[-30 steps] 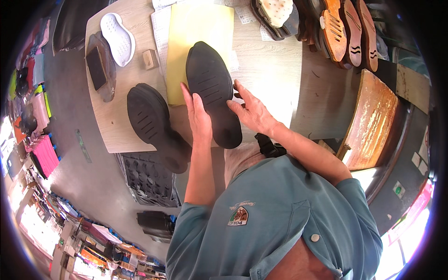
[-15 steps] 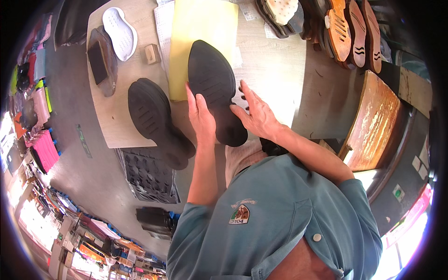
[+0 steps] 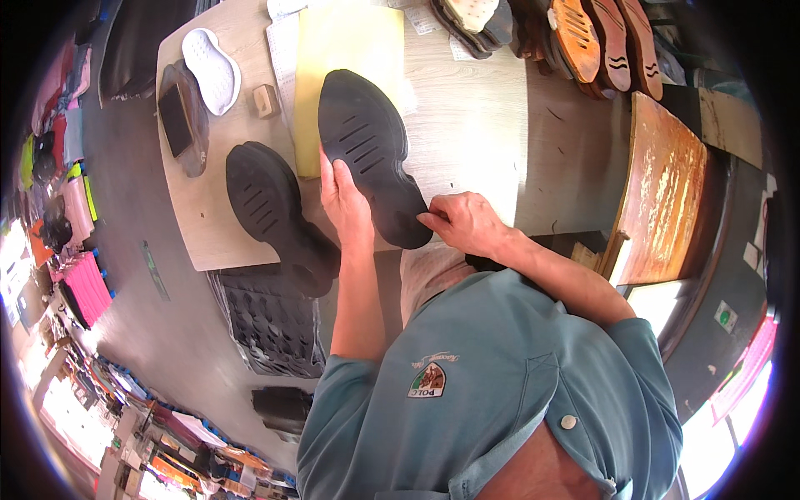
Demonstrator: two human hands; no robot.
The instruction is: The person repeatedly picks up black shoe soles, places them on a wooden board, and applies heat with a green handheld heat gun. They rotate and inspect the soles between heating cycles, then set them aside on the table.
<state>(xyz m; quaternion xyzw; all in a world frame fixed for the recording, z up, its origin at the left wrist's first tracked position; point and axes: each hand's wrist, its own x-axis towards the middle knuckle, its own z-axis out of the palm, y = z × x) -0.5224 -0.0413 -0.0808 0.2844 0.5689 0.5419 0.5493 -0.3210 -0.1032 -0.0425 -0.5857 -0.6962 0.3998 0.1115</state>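
Observation:
A black shoe sole (image 3: pixel 362 137) with several slots across its forefoot lies over the yellow sheet, its heel toward me. My left hand (image 3: pixel 346 200) grips it along the left edge, the thumb on top and the fingers underneath. At the right side of the heel, my right hand (image 3: pixel 467 221) has its fingers curled in and pinches the edge between thumb and forefinger. Another black sole (image 3: pixel 265 196), seemingly stacked on more of the same, rests to the left, its heel sticking out over the table edge.
On the table (image 3: pixel 225 225) are a yellow sheet (image 3: pixel 350 37), white papers (image 3: pixel 282 67), a small wooden block (image 3: pixel 266 101), a white insole (image 3: pixel 212 71) and a dark pad on a brown sole-shaped piece (image 3: pixel 179 121). Orange and pink soles (image 3: pixel 575 37) stand far right, near a worn board (image 3: pixel 662 192).
My right hand has slid from the sole's waist down to its heel, and its spread fingers have curled into a pinch. The sole has shifted slightly left; its slots show more clearly.

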